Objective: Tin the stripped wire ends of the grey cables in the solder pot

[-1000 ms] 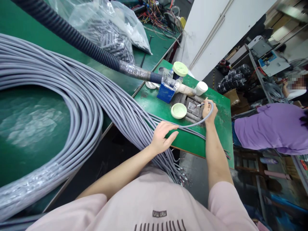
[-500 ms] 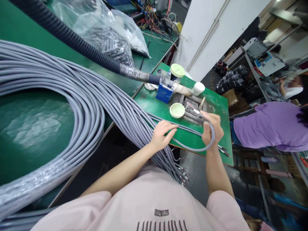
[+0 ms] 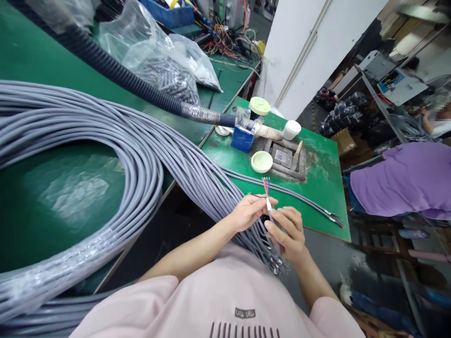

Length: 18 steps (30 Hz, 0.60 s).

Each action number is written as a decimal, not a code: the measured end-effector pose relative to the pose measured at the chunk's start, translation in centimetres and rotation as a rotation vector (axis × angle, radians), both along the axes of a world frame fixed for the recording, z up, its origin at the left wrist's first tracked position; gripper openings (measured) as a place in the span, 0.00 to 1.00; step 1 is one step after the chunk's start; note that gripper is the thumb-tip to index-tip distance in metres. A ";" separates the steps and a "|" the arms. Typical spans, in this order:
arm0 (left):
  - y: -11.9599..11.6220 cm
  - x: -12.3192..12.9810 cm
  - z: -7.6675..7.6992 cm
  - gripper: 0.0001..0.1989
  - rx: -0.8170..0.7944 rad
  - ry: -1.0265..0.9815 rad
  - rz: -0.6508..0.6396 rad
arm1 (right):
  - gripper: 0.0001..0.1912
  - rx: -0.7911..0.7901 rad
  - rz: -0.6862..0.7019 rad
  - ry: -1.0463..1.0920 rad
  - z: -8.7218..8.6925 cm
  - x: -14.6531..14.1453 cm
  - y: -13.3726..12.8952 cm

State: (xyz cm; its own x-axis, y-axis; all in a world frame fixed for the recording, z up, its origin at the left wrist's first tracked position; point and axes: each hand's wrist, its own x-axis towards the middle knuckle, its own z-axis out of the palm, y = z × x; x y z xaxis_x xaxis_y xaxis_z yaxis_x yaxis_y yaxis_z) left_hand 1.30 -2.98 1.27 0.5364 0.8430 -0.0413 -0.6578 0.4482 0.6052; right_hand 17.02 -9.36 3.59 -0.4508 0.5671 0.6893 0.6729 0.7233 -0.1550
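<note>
Upright in front of my body is the end of a grey cable (image 3: 270, 213), with a white band and a fan of thin coloured wires (image 3: 266, 185) at its tip. My left hand (image 3: 249, 212) pinches it at the white band, and a dark thin wire sticks out leftward over those fingers. Just below the band, my right hand (image 3: 288, 234) is closed around the grey jacket with thumb and fingers. Behind both hands runs a thick bundle of grey cables (image 3: 190, 164), whose stripped ends hang below them.
On the green board (image 3: 322, 159) stand a soldering pot (image 3: 283, 157), a pale green lid (image 3: 261, 162), a white jar (image 3: 292, 130) and a blue box (image 3: 242, 137). A black corrugated hose (image 3: 134, 77) crosses above the bench. Two more cables lie along the board. A person in purple (image 3: 401, 180) is at right.
My right hand has drawn the cable end back from the soldering pot toward my body and turned it upright. My left hand has moved slightly right and down and now grips it.
</note>
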 end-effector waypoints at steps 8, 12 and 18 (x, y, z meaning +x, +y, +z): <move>0.1 -0.1 -0.3 0.20 -0.056 -0.061 -0.072 | 0.20 -0.008 0.021 0.014 -0.7 -0.1 -0.6; 0.1 -0.1 -0.5 0.22 -0.007 -0.047 -0.091 | 0.20 -0.036 0.016 0.042 -0.7 -0.4 -0.7; 0.1 0.0 -0.4 0.22 0.001 -0.017 -0.072 | 0.23 -0.100 0.022 0.155 -1.3 -0.6 -1.1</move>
